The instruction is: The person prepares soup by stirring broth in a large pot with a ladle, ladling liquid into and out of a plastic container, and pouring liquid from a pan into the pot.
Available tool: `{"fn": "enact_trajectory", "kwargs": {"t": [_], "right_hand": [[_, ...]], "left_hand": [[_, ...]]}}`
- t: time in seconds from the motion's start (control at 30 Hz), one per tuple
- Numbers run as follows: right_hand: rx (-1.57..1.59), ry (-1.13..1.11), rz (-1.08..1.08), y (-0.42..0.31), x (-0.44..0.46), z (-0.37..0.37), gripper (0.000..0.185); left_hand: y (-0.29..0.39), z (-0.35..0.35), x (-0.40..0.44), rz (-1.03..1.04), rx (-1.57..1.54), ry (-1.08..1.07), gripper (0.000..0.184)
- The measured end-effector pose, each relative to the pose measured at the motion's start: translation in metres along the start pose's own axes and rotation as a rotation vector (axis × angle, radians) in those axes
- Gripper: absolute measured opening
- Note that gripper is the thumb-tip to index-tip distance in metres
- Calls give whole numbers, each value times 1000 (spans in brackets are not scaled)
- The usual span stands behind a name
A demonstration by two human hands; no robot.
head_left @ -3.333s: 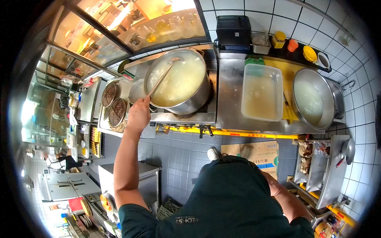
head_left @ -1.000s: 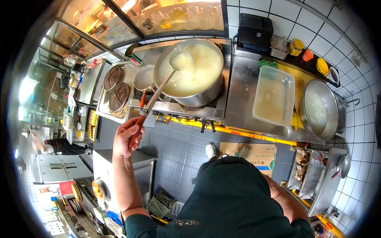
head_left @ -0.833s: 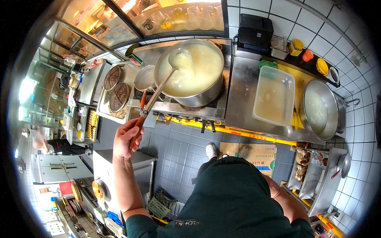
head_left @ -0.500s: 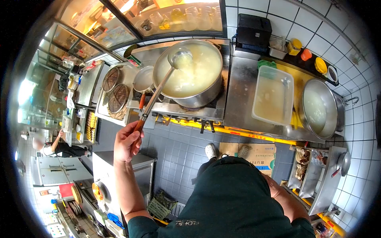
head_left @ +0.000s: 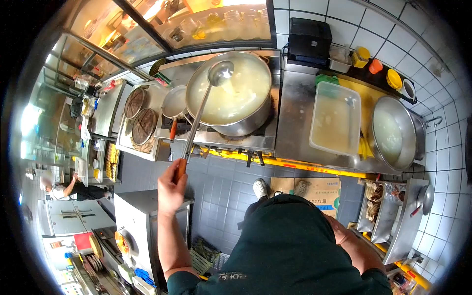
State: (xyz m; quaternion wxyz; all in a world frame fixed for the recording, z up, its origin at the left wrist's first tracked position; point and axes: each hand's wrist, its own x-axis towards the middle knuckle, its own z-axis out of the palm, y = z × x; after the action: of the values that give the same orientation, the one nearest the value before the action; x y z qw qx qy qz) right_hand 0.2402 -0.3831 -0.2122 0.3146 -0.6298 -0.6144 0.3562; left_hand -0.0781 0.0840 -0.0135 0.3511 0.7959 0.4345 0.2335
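Note:
My left hand point(head_left: 172, 188) is wrapped round the wooden handle of a long metal ladle point(head_left: 198, 117). The ladle's round bowl hangs tilted over a large steel pot point(head_left: 244, 129) on the stove. Cloudy pale liquid with white bits point(head_left: 241, 101) fills much of the pot. Just left of the pot sits a small pan point(head_left: 174, 102) with a wooden handle. My right forearm point(head_left: 358, 250) comes down beside my body, and the right hand is hidden behind the dark shirt.
Right of the stove stand a plastic tub point(head_left: 335, 118) and a steel basin point(head_left: 393, 132), both holding cloudy liquid. Two dark woven round items point(head_left: 144, 126) lie at the left. A yellow pipe point(head_left: 290, 163) runs along the counter front. A person point(head_left: 69, 189) stands far left.
The ladle, earlier with pale contents, now shows a mostly bare bowl. My left hand has moved right and slightly down. The distant person's arm is raised toward a shelf.

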Motion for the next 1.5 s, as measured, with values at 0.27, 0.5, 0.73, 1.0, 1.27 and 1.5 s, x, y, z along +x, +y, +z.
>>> {"fn": "enact_trajectory", "kwargs": {"t": [0.27,0.5,0.73,1.0,1.27,1.5], "right_hand": [[-121,-17,27,-12,0,-10,99],[-78,34,10,-6,-8,-12,98],[-144,3,-5,-8,-6,-15,100],[-142,-15,42,3,-27,-11,81],[-179,2,63,11,-38,-6,94],[-252,-16,45,25,-40,1,99]], "left_hand": [[-50,98,-41,201,468,142,72],[-48,129,-53,19,106,87,65],[-33,136,-58,-104,-8,131,53],[-3,146,-47,-274,-374,16,16],[102,146,-51,-281,-703,-203,16],[120,182,-40,-12,-433,-542,41]]}}
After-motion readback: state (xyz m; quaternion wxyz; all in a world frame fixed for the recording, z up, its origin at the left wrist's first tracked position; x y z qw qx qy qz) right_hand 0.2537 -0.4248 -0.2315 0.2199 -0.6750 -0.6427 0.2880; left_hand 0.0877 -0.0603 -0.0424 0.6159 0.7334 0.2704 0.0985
